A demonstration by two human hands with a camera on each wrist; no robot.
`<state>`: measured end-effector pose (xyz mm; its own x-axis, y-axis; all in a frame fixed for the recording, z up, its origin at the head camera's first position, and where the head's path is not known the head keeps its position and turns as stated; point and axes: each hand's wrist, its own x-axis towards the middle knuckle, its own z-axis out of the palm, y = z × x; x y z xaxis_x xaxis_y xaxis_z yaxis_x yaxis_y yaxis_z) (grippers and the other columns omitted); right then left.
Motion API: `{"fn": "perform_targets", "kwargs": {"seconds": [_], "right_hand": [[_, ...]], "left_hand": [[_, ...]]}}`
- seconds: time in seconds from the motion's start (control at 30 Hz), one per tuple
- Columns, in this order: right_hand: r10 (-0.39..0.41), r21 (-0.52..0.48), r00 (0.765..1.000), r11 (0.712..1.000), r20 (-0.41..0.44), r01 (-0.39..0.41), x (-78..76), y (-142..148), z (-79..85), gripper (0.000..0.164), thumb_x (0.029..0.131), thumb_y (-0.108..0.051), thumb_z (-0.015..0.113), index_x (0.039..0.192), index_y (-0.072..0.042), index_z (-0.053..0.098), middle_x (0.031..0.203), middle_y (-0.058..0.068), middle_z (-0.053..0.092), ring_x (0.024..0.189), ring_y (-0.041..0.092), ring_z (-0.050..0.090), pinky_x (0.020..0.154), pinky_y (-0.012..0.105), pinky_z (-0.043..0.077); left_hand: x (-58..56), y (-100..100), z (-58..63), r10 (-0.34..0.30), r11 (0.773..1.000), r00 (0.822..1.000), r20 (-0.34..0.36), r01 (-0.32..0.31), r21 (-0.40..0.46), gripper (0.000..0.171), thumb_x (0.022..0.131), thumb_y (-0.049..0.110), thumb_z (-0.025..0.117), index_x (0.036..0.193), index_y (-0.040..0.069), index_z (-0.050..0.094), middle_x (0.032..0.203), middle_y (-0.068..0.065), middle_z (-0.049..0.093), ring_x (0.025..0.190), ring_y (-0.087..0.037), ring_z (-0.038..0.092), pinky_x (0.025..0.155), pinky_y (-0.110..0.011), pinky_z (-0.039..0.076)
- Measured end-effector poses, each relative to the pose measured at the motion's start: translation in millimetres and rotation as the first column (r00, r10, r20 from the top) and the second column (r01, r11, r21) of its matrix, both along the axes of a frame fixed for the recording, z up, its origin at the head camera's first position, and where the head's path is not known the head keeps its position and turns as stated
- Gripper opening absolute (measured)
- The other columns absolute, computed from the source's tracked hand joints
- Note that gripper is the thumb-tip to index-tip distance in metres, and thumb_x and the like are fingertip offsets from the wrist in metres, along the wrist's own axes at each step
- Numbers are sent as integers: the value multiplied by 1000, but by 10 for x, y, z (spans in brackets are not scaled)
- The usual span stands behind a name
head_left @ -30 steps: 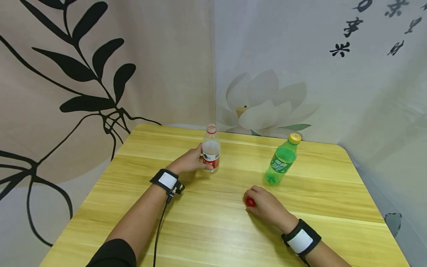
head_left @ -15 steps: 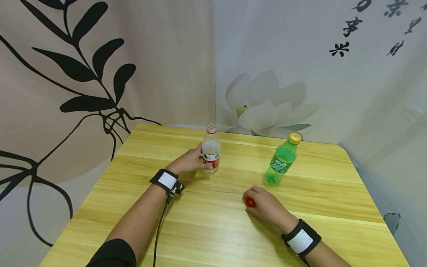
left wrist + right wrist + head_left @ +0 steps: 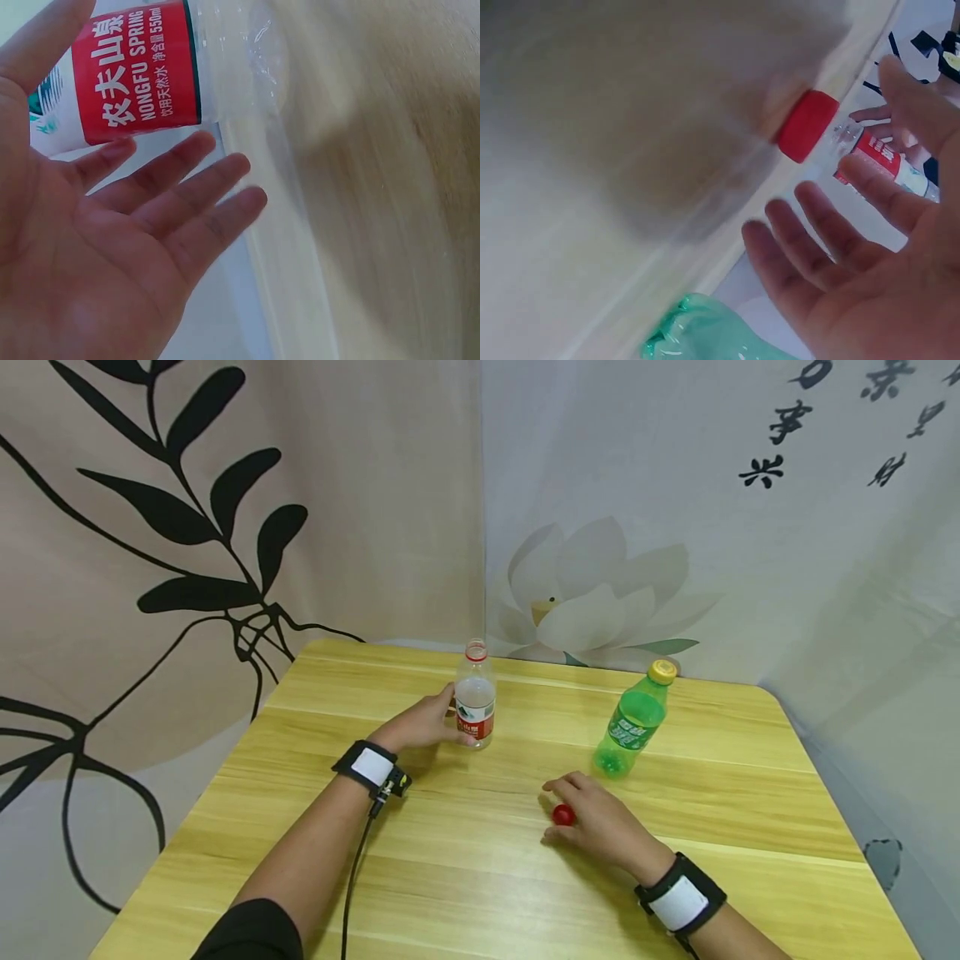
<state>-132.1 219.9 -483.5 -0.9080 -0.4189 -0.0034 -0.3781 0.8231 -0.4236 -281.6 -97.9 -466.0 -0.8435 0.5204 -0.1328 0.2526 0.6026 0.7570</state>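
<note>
A clear water bottle with a red and white label stands uncapped near the back of the table. My left hand is at its left side, thumb and fingers apart around the label; the left wrist view shows those fingers relaxed. On the wood to the right lies a red bottle cap, seen side-on as a ribbed cap in the right wrist view. Around it my right hand is spread, with a gap between the cap and the fingers.
A green soda bottle with a yellow cap stands just beyond my right hand. The wooden table ends at a printed curtain behind. A black cable runs from the left wristband down across the table.
My right fingers and thumb have spread off the red cap, which stays on the table. My left hand has eased slightly leftward at the water bottle. Both bottles stand where they were.
</note>
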Motion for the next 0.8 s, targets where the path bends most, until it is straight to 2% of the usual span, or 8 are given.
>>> {"fn": "perform_targets", "kwargs": {"seconds": [0.13, 0.27, 0.43, 0.53, 0.6, 0.67, 0.73, 0.8], "right_hand": [[5, -33, 1000, 999, -30, -6, 15, 7, 67, 72, 80, -40, 91, 140, -15, 61, 142, 11, 58, 126, 33, 59, 103, 50, 53], [14, -52, 996, 998, -89, -19, 33, 41, 158, 78, 80, -44, 89, 146, -16, 57, 154, 16, 48, 140, 42, 48, 110, 59, 46], [-3, -79, 991, 997, -134, -8, 48, 97, 275, 79, 82, -46, 87, 149, -18, 54, 160, 12, 42, 148, 42, 38, 108, 61, 47], [-11, -105, 989, 994, -149, -5, 58, 123, 343, 78, 84, -45, 86, 149, -18, 53, 161, 11, 41, 150, 42, 35, 107, 62, 47], [-15, -116, 987, 993, -163, -4, 62, 137, 378, 78, 85, -45, 84, 150, -18, 52, 161, 11, 40, 149, 42, 37, 106, 63, 48], [-22, -126, 985, 992, -174, 0, 69, 148, 407, 77, 86, -45, 84, 150, -18, 51, 161, 11, 40, 147, 42, 39, 105, 63, 48], [-35, -142, 981, 990, -190, 8, 75, 155, 429, 77, 86, -45, 84, 150, -17, 51, 161, 11, 40, 145, 42, 42, 103, 61, 50], [-51, -165, 975, 986, -218, 14, 81, 157, 448, 77, 86, -43, 85, 150, -16, 52, 159, 10, 41, 142, 41, 45, 102, 60, 51]], "left_hand": [[29, -34, 35, -22, 999, 1000, 5, 22, -29, 104, 85, 37, 88, 162, 12, 23, 156, -17, 48, 145, -38, 44, 120, -59, 34], [75, -72, 123, -25, 998, 1000, -16, 24, -62, 112, 82, 47, 88, 164, 11, 21, 160, -18, 42, 149, -40, 39, 120, -61, 33], [99, -89, 302, 33, 997, 996, -83, -39, -74, 114, 79, 54, 88, 164, 12, 23, 165, -18, 34, 152, -39, 34, 119, -62, 33], [112, -89, 431, 75, 993, 987, -140, -87, -81, 117, 79, 58, 86, 165, 14, 20, 168, -17, 29, 154, -38, 31, 119, -62, 33], [130, -80, 521, 109, 989, 974, -201, -127, -80, 122, 77, 61, 86, 167, 17, 16, 170, -16, 24, 155, -38, 27, 119, -63, 33], [156, -63, 607, 135, 985, 950, -280, -158, -62, 126, 76, 61, 87, 168, 23, 10, 172, -14, 18, 157, -39, 21, 119, -66, 30], [186, -32, 687, 155, 984, 915, -371, -178, -28, 130, 74, 60, 89, 168, 30, 5, 174, -11, 13, 159, -39, 13, 120, -69, 25], [216, 12, 762, 165, 984, 871, -463, -180, 12, 133, 72, 58, 91, 167, 35, 1, 175, -7, 9, 161, -38, 6, 121, -70, 20]]}}
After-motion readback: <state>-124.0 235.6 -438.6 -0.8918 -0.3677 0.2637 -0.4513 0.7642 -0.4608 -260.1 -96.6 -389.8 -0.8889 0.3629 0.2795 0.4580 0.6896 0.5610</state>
